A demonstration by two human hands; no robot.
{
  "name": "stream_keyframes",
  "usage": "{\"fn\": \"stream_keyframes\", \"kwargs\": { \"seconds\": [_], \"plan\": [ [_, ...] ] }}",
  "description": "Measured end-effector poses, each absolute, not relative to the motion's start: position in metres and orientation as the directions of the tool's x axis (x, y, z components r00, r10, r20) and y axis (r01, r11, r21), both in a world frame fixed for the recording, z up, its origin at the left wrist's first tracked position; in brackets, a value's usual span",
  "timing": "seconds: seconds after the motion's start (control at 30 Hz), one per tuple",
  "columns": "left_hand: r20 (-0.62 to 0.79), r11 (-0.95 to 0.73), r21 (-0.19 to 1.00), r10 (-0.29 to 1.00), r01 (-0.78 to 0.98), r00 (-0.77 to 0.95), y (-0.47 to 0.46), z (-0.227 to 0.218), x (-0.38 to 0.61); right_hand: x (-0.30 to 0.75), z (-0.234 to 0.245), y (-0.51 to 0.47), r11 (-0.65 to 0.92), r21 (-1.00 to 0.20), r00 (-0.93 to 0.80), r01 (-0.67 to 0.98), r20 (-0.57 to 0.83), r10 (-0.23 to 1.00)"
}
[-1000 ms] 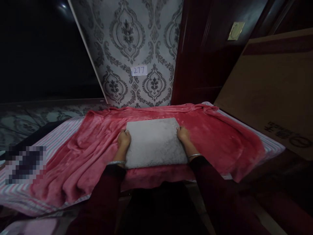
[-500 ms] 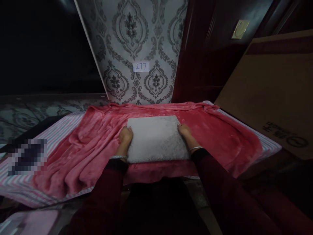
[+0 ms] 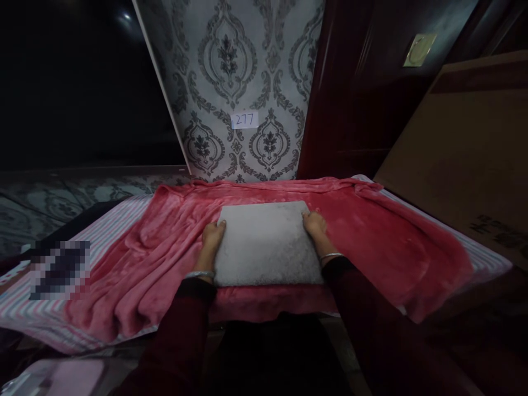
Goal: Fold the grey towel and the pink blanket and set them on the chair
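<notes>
A rectangular light-grey mat (image 3: 266, 242) with a fuzzy, mottled surface lies flat over the red blanket, its front edge towards me. My left hand (image 3: 213, 235) is closed on the mat's left edge, thumb on top. At the opposite edge, near the far right corner, my right hand (image 3: 314, 224) grips it the same way. The fingers of both hands are partly hidden under the mat. Beneath it spreads the plush red blanket (image 3: 379, 247), wrinkled on the left and smoother on the right.
Under the blanket is a striped cloth (image 3: 119, 220) on the table. A large dark screen (image 3: 82, 88) stands at the left, and a cardboard box (image 3: 466, 148) leans in at the right. Behind is a patterned wall with a paper label (image 3: 245, 120) reading 277.
My view has shifted slightly, so the surroundings sit lower and further right. The mat looks a little larger and nearer. Both hands keep hold of its side edges.
</notes>
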State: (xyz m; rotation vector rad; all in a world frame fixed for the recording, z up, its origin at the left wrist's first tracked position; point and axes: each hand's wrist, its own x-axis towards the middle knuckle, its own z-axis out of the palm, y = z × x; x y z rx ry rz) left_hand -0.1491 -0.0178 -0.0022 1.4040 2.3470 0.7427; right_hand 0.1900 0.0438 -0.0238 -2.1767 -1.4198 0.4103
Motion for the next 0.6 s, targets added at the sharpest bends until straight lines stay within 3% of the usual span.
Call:
{"fn": "stream_keyframes", "kwargs": {
  "seconds": [0.23, 0.6],
  "plan": [
    [0.025, 0.370, 0.542, 0.890, 0.754, -0.455, -0.015, -0.005, -0.149, 0.186, -0.021, 0.035, -0.401, -0.590, 0.498, 0.701, 0.003, 0.867],
    [0.053, 0.367, 0.545, 0.882, 0.754, -0.468, -0.020, -0.006, -0.145, 0.185, -0.015, 0.029, -0.387, -0.615, 0.484, 0.687, -0.010, 0.875]
  ]
}}
